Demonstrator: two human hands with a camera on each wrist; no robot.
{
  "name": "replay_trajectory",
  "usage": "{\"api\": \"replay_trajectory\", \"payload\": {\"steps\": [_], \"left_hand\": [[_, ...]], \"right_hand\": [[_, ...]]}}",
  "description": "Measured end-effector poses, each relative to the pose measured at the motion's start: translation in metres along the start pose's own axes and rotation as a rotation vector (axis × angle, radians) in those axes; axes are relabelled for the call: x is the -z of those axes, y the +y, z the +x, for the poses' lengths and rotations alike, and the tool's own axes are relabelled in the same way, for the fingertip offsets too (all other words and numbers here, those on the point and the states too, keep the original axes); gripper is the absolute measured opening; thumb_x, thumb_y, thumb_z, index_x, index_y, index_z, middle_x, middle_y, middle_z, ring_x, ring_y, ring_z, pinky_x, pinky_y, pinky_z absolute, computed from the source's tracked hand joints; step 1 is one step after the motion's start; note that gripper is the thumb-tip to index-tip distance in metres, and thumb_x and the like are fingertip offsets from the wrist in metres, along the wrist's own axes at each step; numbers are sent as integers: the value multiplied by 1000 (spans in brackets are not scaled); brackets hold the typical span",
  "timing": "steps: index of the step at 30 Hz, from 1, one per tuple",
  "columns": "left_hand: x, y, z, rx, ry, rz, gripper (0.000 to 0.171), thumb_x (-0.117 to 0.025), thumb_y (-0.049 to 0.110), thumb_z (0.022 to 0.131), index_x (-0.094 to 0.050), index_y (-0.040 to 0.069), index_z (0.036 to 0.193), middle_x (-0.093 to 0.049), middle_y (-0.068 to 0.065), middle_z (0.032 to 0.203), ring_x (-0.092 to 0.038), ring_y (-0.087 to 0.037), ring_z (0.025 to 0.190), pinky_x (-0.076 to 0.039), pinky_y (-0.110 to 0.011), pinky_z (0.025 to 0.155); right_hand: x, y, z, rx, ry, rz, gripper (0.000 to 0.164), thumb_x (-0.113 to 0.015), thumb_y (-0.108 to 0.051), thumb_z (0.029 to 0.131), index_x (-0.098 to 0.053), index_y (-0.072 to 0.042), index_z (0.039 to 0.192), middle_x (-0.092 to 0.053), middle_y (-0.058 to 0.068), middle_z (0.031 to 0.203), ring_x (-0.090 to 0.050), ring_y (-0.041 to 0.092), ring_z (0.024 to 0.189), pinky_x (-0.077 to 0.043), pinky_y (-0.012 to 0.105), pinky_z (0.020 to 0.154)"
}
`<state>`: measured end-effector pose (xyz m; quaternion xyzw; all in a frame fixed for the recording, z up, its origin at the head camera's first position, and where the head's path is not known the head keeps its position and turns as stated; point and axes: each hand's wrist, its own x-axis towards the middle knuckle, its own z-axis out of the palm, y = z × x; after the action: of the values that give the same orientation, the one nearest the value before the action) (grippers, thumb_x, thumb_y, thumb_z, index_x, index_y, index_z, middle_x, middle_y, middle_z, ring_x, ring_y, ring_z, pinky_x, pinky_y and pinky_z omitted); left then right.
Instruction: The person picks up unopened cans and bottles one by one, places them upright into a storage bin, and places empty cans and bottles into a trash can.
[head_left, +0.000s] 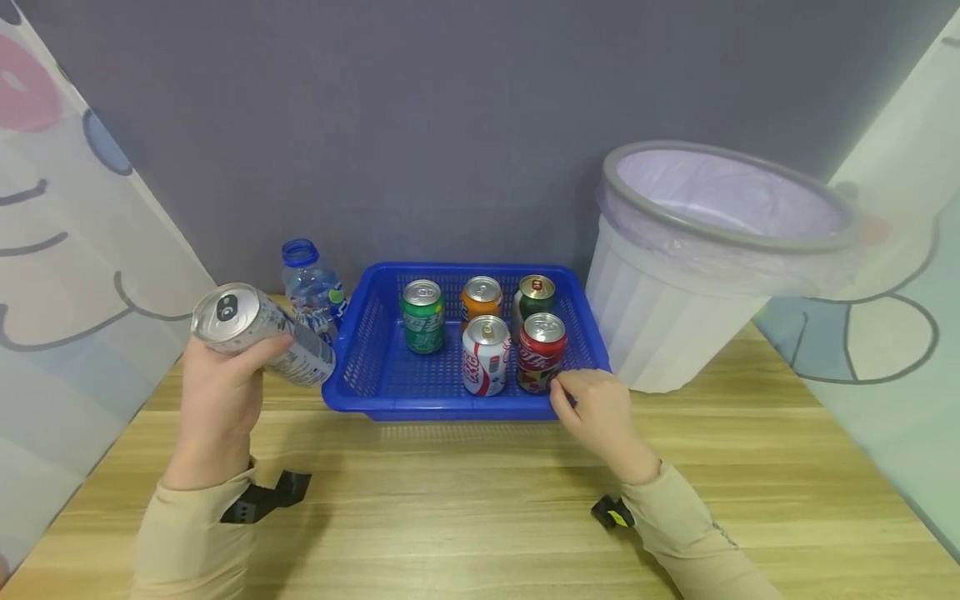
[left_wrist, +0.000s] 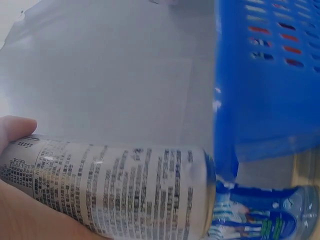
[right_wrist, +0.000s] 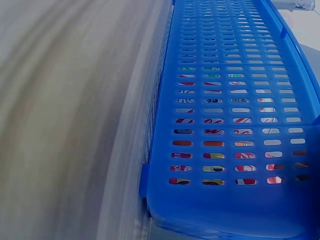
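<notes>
My left hand [head_left: 221, 387] grips a tall silver-white drink can [head_left: 262, 333], held tilted with its top toward the left. In the left wrist view the can's printed side [left_wrist: 125, 190] shows close up. A blue plastic basket [head_left: 450, 408] stands on the table, and my right hand [head_left: 600, 417] holds its front right rim with curled fingers. Inside stand a green can [head_left: 423, 321], an orange can [head_left: 481, 298], a dark green can with a gold top [head_left: 534, 300], a white-and-red can [head_left: 485, 358] and a red can [head_left: 541, 354]. The right wrist view shows the basket's slotted wall [right_wrist: 220, 200], without the hand.
A clear plastic bottle [head_left: 311, 287] without a cap, with a blue label, stands left of the basket behind the can. A white bin [head_left: 660, 308] with a grey rim and lilac liner stands to the right. A grey panel [head_left: 450, 125] rises behind the wooden table [head_left: 420, 508].
</notes>
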<state>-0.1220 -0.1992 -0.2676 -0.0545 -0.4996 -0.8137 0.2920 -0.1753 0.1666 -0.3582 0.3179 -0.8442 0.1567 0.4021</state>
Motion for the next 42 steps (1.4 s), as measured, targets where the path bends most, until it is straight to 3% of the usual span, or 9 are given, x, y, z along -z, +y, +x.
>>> {"api": "replay_trajectory", "payload": {"steps": [5,15,20,26,32,42], "left_hand": [[-8,0,2,-3,-48,-34,52,-43,-34,67,-59,0,104,-63,-8,97,-59,-17,91,-49,-24,83],[-19,-8,5,5,8,-16,54,-43,-33,67,-58,3,104,-61,-7,97,-58,-16,91,-49,-24,82],[-26,-14,5,22,-14,20,56,-46,-32,67,-57,6,107,-63,-6,101,-60,-16,94,-50,-23,84],[-32,-24,2,92,-28,70,56,-48,-28,71,-54,9,112,-63,-2,104,-59,-14,96,-49,-24,87],[-34,-36,-1,177,-50,223,54,-53,-22,73,-52,15,113,-60,7,100,-55,-10,97,-43,-23,90],[-43,-67,-5,273,-104,332,63,-61,-17,74,-44,8,129,-56,8,106,-54,-9,100,-43,-23,92]], "right_hand": [[0,-1,2,7,2,5,34,-47,-18,84,-33,-15,53,-31,-6,48,-30,11,43,-22,24,42],[0,0,4,3,-12,8,34,-48,-18,84,-34,-16,53,-33,-6,48,-32,12,42,-24,25,42],[0,0,3,3,-11,10,34,-48,-18,84,-35,-16,53,-33,-6,48,-32,12,42,-24,25,42],[-1,-1,0,4,-12,20,34,-48,-18,84,-35,-16,53,-32,-7,48,-31,10,42,-23,24,41],[-2,-2,-1,-2,-9,19,34,-49,-18,84,-33,-16,53,-32,-7,48,-31,10,42,-22,23,42],[-1,0,-1,-5,1,15,34,-48,-18,84,-33,-16,53,-32,-7,48,-32,11,42,-23,25,42]]}}
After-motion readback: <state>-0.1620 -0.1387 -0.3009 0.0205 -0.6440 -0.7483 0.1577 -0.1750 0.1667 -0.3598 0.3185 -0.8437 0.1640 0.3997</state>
